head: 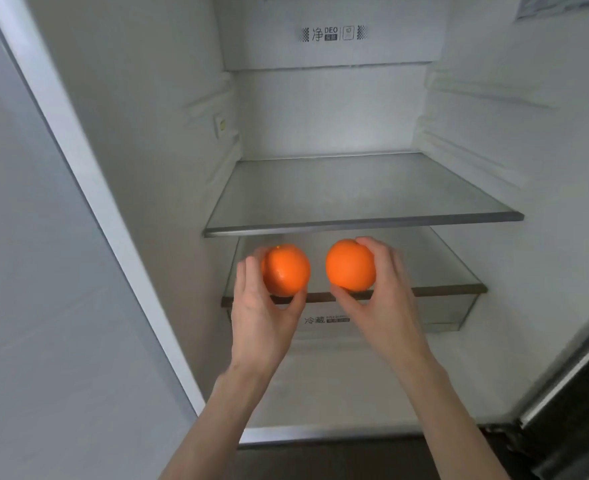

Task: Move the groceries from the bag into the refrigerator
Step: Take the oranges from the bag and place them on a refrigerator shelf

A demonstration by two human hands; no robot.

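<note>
Oranges: left hand (262, 306) grips one orange (286, 270), right hand (383, 299) grips the other orange (350, 265), both at the refrigerator opening before the lower shelf (442, 290). Upper glass shelf (362, 223) beyond, bare. Nothing stored yet; bag unseen, remainder unknown.

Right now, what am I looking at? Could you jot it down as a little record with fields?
Place: open refrigerator, seen from the person's head
Left hand: holds an orange
Right hand: holds a second orange
Position of fruit: side by side, apart, in front of the lower shelf
Upper glass shelf: nothing on it
Bag: not in view
</note>
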